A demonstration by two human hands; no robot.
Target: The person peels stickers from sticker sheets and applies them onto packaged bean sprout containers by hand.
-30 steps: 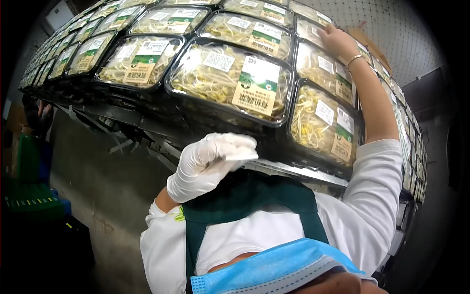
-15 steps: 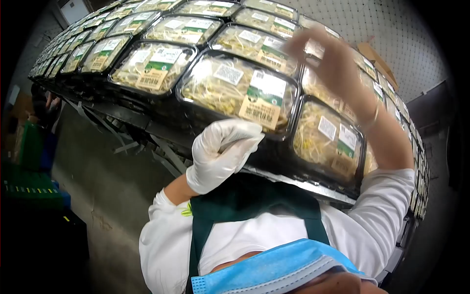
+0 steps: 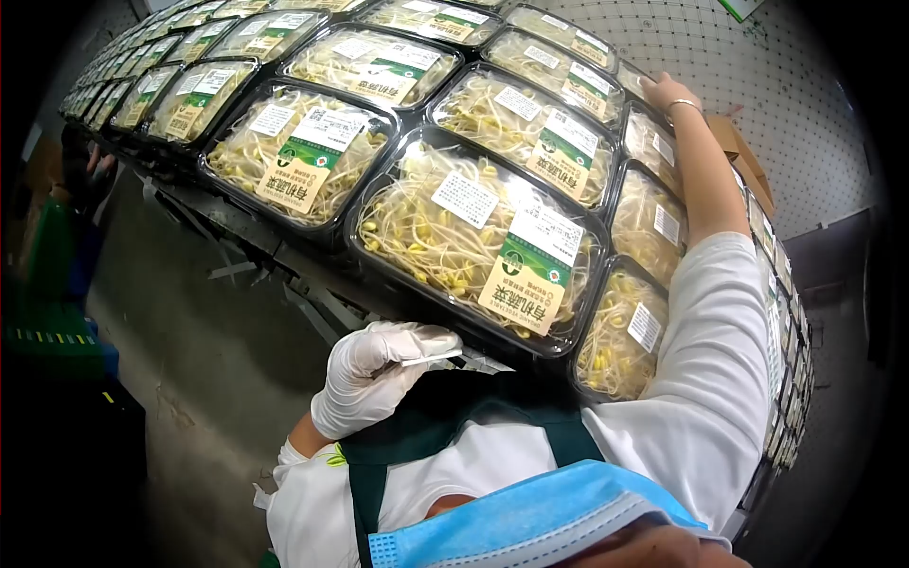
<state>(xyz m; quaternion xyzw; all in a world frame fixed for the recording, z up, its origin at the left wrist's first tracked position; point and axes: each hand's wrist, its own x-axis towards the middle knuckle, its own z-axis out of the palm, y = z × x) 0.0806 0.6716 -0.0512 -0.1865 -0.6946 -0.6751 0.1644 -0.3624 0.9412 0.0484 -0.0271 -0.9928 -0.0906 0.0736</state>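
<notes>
Presently, my gloved left hand [image 3: 377, 371] pinches a thin white flat item [image 3: 434, 359], near the front edge of the central bean-sprout tray [image 3: 440, 232]. My bare right hand [image 3: 670, 90] reaches to a far sprout tray [image 3: 627, 76]; whether it grips, I cannot tell. A slackened pinch could drop the item; my low right sleeve [image 3: 720, 317] could drag the near right-hand tray [image 3: 614, 355] askew.
</notes>
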